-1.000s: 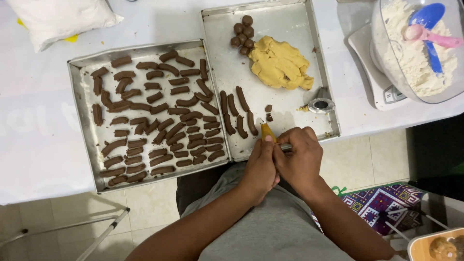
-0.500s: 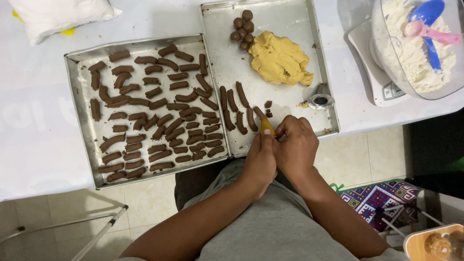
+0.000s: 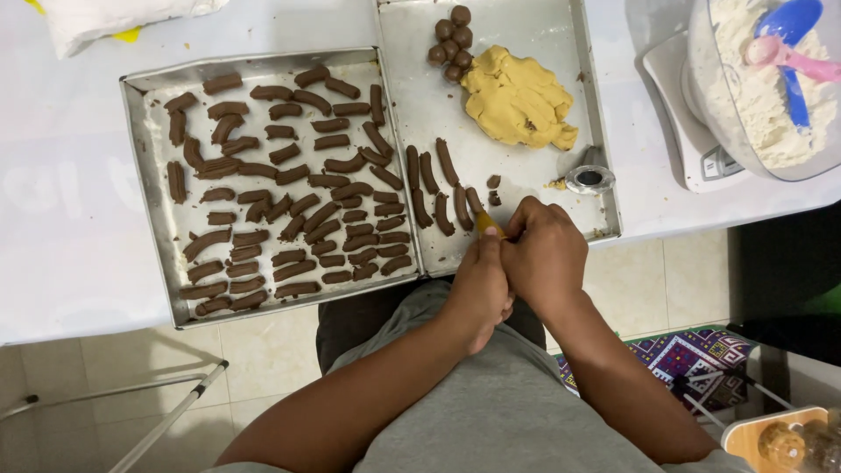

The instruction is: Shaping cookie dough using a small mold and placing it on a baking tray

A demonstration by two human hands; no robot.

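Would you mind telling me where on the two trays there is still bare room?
The left tray is packed with brown pieces. The right tray has bare metal between the brown balls, yellow dough and far rim, plus a patch beside the small metal ring.

left hand (image 3: 480, 285) + right hand (image 3: 545, 254): pinching yellow dough piece (image 3: 487, 222) | over tray (image 3: 526, 188) edge | beside chocolate sticks (image 3: 438, 188)

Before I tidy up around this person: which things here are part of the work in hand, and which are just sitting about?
In use:
left hand and right hand, pinching a yellow piece
dough lump
brown balls
brown sticks
two trays

Lying about:
flour bowl with scoops
scale
white bag
small metal cap
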